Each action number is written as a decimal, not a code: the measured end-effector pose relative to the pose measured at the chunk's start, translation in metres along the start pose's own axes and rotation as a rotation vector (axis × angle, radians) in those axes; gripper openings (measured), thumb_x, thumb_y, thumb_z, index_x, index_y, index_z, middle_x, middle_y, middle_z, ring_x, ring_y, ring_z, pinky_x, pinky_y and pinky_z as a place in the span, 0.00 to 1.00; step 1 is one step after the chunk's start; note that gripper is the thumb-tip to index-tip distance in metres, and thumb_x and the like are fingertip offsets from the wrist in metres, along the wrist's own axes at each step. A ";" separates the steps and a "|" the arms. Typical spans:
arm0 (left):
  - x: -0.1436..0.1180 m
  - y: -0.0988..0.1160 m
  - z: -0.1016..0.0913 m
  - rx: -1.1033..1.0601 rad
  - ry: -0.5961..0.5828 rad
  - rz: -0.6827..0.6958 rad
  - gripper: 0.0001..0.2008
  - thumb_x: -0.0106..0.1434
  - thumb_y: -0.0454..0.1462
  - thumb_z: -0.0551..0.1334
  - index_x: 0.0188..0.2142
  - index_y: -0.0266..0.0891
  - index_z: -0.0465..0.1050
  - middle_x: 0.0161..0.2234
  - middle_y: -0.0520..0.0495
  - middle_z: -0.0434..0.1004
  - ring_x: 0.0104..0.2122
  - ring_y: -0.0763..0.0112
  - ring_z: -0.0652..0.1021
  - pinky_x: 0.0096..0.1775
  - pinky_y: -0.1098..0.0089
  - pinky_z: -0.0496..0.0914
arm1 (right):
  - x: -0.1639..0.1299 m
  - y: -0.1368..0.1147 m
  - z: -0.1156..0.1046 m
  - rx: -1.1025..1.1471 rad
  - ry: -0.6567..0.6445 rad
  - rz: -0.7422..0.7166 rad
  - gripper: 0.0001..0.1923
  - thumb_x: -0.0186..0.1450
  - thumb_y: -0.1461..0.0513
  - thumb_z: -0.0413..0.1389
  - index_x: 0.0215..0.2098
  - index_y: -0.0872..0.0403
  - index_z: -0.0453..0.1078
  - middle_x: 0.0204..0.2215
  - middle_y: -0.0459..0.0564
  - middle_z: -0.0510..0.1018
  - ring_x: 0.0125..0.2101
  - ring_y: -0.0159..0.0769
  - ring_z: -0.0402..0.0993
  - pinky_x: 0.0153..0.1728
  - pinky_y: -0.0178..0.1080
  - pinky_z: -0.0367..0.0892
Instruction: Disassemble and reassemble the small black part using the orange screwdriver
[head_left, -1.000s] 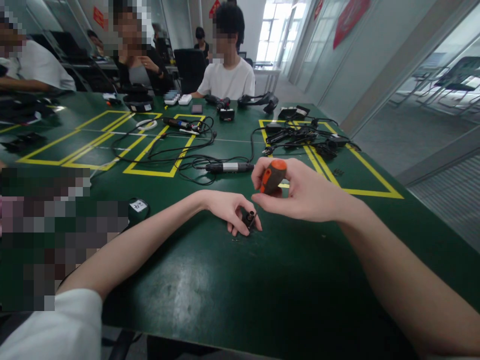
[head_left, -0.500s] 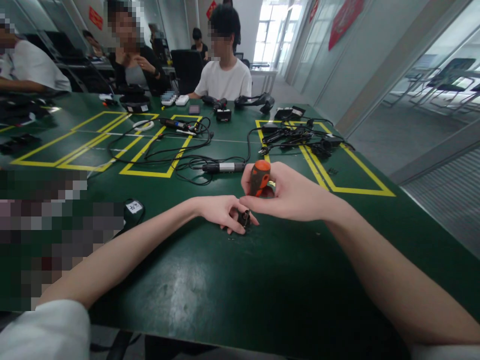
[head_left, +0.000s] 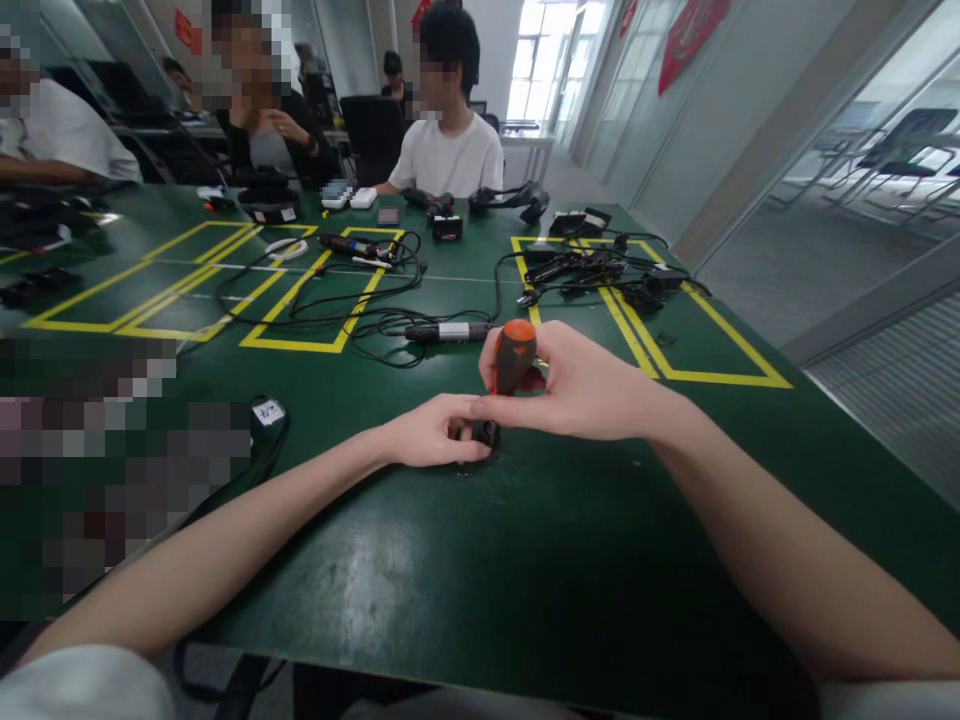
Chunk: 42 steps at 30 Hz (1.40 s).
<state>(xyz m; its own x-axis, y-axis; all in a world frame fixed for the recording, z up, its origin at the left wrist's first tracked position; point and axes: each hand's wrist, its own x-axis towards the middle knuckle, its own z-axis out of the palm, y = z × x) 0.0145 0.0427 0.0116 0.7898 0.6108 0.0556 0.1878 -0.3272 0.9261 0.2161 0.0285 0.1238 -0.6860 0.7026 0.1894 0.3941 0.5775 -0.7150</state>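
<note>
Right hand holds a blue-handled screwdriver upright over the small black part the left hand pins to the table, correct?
Not quite. In the head view the screwdriver handle is orange and black, not blue. The rest holds: the right hand holds it upright over the small black part, which the left hand pins to the table.

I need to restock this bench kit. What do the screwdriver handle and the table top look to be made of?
Screwdriver handle: looks like moulded plastic or rubber, matt orange with black sections; the right hand grips it. Table top: a smooth dark green sheet, probably a rubber or vinyl mat, semi-gloss, with pale worn patches and window light reflected in it.
</note>
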 end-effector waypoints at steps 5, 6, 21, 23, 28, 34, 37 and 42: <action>-0.001 -0.006 0.004 0.009 0.049 0.050 0.08 0.61 0.36 0.67 0.39 0.33 0.79 0.22 0.56 0.69 0.20 0.81 0.68 0.24 0.79 0.63 | -0.001 -0.005 -0.001 0.040 -0.006 0.009 0.09 0.61 0.61 0.62 0.28 0.54 0.68 0.22 0.41 0.70 0.23 0.29 0.64 0.25 0.34 0.59; -0.001 -0.007 0.004 0.003 0.050 0.054 0.08 0.61 0.36 0.67 0.39 0.33 0.78 0.23 0.55 0.70 0.20 0.81 0.69 0.24 0.79 0.63 | -0.001 -0.005 -0.001 0.045 -0.005 0.002 0.08 0.61 0.61 0.62 0.28 0.55 0.68 0.22 0.41 0.70 0.23 0.29 0.64 0.26 0.33 0.60; -0.002 -0.001 0.005 0.022 0.052 0.062 0.12 0.61 0.36 0.66 0.43 0.33 0.79 0.25 0.55 0.70 0.21 0.80 0.69 0.26 0.78 0.65 | -0.003 -0.005 -0.003 0.041 0.016 -0.027 0.06 0.60 0.64 0.62 0.30 0.55 0.69 0.23 0.40 0.71 0.22 0.28 0.64 0.24 0.32 0.60; -0.001 -0.002 0.004 0.041 0.051 0.075 0.10 0.61 0.36 0.66 0.41 0.33 0.79 0.25 0.55 0.70 0.22 0.80 0.69 0.25 0.78 0.64 | -0.003 -0.004 -0.003 0.012 0.014 -0.047 0.06 0.58 0.65 0.62 0.31 0.55 0.69 0.25 0.41 0.72 0.24 0.28 0.64 0.25 0.32 0.59; -0.001 -0.002 0.005 0.057 0.065 0.093 0.10 0.61 0.35 0.65 0.41 0.33 0.79 0.24 0.55 0.70 0.22 0.80 0.69 0.26 0.78 0.65 | -0.002 -0.004 -0.001 0.008 0.014 -0.048 0.08 0.61 0.62 0.62 0.28 0.55 0.68 0.22 0.41 0.69 0.23 0.28 0.62 0.25 0.33 0.58; -0.001 0.002 0.004 0.053 0.025 0.048 0.13 0.63 0.37 0.65 0.45 0.33 0.79 0.26 0.54 0.72 0.23 0.80 0.70 0.27 0.77 0.66 | -0.003 -0.007 -0.003 0.013 0.033 -0.021 0.07 0.60 0.63 0.62 0.30 0.54 0.67 0.23 0.40 0.70 0.22 0.28 0.63 0.24 0.33 0.58; -0.001 0.001 0.003 0.056 0.034 0.078 0.13 0.62 0.38 0.65 0.44 0.33 0.80 0.27 0.53 0.71 0.23 0.79 0.70 0.27 0.77 0.66 | -0.003 -0.005 -0.004 -0.039 0.036 -0.052 0.07 0.58 0.64 0.62 0.33 0.55 0.68 0.27 0.42 0.71 0.25 0.29 0.64 0.26 0.33 0.60; -0.002 -0.003 0.003 0.054 0.031 0.076 0.16 0.60 0.37 0.67 0.46 0.32 0.80 0.26 0.55 0.72 0.22 0.80 0.70 0.27 0.77 0.66 | -0.003 -0.004 -0.003 -0.029 0.037 -0.071 0.09 0.63 0.59 0.61 0.29 0.54 0.66 0.23 0.41 0.69 0.23 0.29 0.62 0.25 0.34 0.59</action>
<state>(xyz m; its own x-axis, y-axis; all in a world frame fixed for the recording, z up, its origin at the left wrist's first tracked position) 0.0145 0.0402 0.0075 0.7846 0.6047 0.1372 0.1598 -0.4110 0.8975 0.2181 0.0253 0.1279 -0.6896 0.6744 0.2641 0.3635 0.6376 -0.6792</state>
